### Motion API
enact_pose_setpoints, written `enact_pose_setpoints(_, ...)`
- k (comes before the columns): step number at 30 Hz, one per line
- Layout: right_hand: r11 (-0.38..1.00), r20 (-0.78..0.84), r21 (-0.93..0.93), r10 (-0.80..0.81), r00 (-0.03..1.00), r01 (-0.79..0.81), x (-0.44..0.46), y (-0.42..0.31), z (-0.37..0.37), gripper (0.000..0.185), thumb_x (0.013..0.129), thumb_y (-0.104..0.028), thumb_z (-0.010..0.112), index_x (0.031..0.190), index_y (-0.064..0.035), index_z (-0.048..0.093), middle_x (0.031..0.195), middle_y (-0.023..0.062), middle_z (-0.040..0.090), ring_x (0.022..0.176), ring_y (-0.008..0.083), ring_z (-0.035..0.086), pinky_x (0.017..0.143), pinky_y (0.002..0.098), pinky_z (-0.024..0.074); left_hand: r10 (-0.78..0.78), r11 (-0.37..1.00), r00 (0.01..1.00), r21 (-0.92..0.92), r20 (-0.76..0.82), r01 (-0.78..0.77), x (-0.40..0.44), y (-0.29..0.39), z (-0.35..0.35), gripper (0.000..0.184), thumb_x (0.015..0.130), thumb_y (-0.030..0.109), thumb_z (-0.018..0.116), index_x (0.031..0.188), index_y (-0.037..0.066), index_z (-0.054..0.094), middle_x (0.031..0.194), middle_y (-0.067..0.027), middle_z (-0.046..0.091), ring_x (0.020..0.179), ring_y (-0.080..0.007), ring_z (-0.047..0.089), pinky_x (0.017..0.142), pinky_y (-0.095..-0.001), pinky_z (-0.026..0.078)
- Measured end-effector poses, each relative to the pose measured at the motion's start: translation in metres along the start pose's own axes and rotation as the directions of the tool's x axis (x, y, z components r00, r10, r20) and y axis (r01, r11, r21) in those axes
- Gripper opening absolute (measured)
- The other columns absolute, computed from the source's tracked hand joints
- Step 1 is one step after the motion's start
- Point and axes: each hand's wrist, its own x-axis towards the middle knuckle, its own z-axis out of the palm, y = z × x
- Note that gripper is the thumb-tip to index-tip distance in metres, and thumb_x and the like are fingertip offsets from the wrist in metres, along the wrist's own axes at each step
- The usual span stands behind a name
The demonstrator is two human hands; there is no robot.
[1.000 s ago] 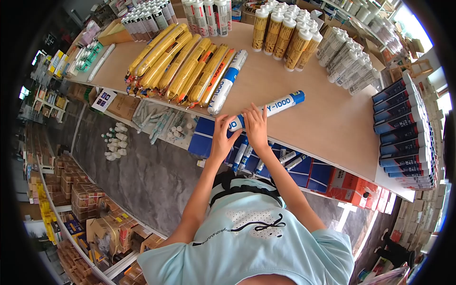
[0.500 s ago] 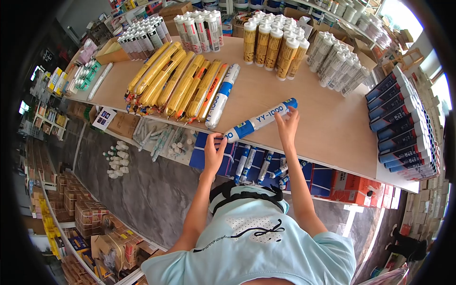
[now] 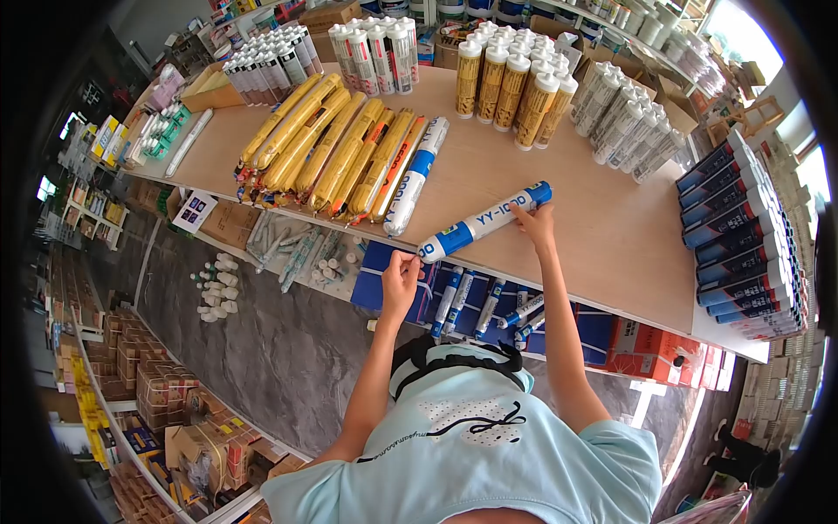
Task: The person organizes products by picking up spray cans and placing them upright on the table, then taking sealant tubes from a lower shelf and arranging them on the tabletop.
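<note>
A white and blue sausage pack of sealant [image 3: 484, 224] marked YY-1000 lies slanted at the table's front edge. My left hand [image 3: 401, 278] pinches its lower left end, which juts to the edge. My right hand [image 3: 538, 224] grips the pack near its upper right end, fingers bent over the printed side. To the left, a similar white and blue pack [image 3: 417, 178] rests beside a row of gold sausage packs [image 3: 336, 157], some stacked on others.
Upright gold cartridges [image 3: 509, 92] stand at the table's back, with grey-white cartridges [image 3: 624, 122] to their right. Dark blue cartridges [image 3: 733, 227] are stacked at the right end. Below the table [image 3: 611, 253] are more blue-white packs [image 3: 489, 307] and a red box [image 3: 650, 349].
My left hand has tightened from spread fingers to a pinch at the pack's end. My right hand's fingers have closed onto the pack. The view has shifted slightly.
</note>
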Motion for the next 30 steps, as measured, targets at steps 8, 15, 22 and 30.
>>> enact_pose_setpoints(8,0.992,-0.004,0.119,0.052,0.999,-0.051,-0.007,-0.005,0.001,0.067,0.073,-0.030,0.084,0.106,0.0104,0.041,0.088,0.0131,0.058,0.072,0.0157,0.063,0.056,0.0250,0.0566,0.005,0.995,1.000,-0.104,-0.009,-0.006,-0.001,-0.004,-0.002,0.010,0.095,0.006,0.056,0.091,-0.001,0.051,0.080,-0.0068,0.062,0.073,-0.0104,0.062,0.064,-0.0251,0.051)
enact_pose_setpoints(15,0.998,-0.004,0.021,-0.063,0.998,0.063,0.009,-0.014,0.023,0.065,0.074,-0.031,0.082,0.107,0.0076,0.042,0.084,0.0131,0.062,0.065,0.0180,0.065,0.056,0.0282,0.0549,-0.033,0.980,0.997,-0.193,0.063,0.045,-0.008,0.003,-0.002,0.010,0.094,0.005,0.059,0.090,-0.001,0.052,0.083,-0.0080,0.061,0.079,-0.0111,0.063,0.069,-0.0298,0.058)
enact_pose_setpoints(22,0.994,0.069,0.089,-0.065,0.995,0.059,0.048,-0.031,0.073,0.065,0.072,-0.026,0.083,0.113,0.0103,0.050,0.092,0.0153,0.064,0.077,0.0200,0.067,0.061,0.0290,0.0578,0.026,0.998,0.999,0.057,-0.046,-0.023,-0.010,0.027,0.008,0.007,0.086,0.000,0.065,0.086,-0.003,0.059,0.080,-0.0101,0.068,0.070,-0.0128,0.066,0.061,-0.0258,0.055)
enact_pose_setpoints(30,0.997,0.125,-0.004,-0.075,0.989,0.076,0.066,-0.038,0.122,0.060,0.075,-0.023,0.080,0.118,0.0071,0.050,0.096,0.0145,0.064,0.076,0.0185,0.067,0.061,0.0295,0.0588,0.238,0.930,0.961,0.318,-0.141,-0.184,-0.002,0.017,0.004,0.008,0.087,0.003,0.065,0.086,-0.001,0.058,0.078,-0.0092,0.066,0.070,-0.0131,0.065,0.059,-0.0266,0.055)
